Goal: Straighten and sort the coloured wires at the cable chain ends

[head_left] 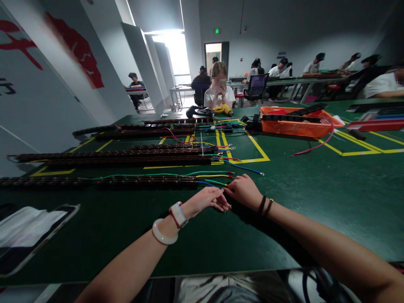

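My left hand (206,200) and my right hand (243,191) meet on the green table (315,198), just past the right end of the nearest long dark cable chain (104,182). Coloured wires (211,179), green, yellow, blue and red, come out of that chain's end. Both hands have their fingers pinched together at the wire tips; which wire each one grips is too small to make out. The left wrist wears a pale bangle and a watch, the right wrist dark bead bracelets.
More dark cable chains (120,155) lie in rows further back, with loose wires and yellow tape lines. An orange basket (296,124) stands at the back right. A phone-like flat object (28,235) lies at the left edge. A person (219,90) sits opposite; others work behind.
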`<move>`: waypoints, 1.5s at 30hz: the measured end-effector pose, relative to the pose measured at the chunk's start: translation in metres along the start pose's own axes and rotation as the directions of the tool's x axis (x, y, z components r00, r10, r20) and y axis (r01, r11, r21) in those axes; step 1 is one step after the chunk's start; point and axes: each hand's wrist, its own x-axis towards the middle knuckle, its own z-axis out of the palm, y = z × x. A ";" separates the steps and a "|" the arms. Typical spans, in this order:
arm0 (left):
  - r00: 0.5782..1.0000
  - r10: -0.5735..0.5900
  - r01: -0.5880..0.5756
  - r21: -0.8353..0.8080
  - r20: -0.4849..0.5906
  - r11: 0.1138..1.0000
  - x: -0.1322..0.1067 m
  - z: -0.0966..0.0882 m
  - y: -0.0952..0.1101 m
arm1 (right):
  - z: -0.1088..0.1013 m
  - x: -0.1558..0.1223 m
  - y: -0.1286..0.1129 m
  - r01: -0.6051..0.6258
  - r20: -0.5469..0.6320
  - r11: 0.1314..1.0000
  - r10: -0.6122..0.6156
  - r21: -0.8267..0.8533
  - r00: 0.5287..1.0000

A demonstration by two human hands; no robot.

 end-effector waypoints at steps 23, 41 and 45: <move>1.000 -0.011 0.011 -0.003 -0.009 1.000 -0.001 0.001 0.003 | 0.006 0.012 0.038 -0.022 -0.241 0.783 0.219 0.621 0.945; 1.000 -0.010 0.010 -0.007 0.000 1.000 -0.001 0.001 0.003 | 0.021 0.016 0.044 -0.040 -0.257 0.755 0.272 0.655 0.927; 1.000 -0.024 0.024 -0.021 -0.007 0.999 -0.001 0.001 0.002 | 0.021 0.016 0.042 0.002 -0.270 0.787 0.210 0.617 0.940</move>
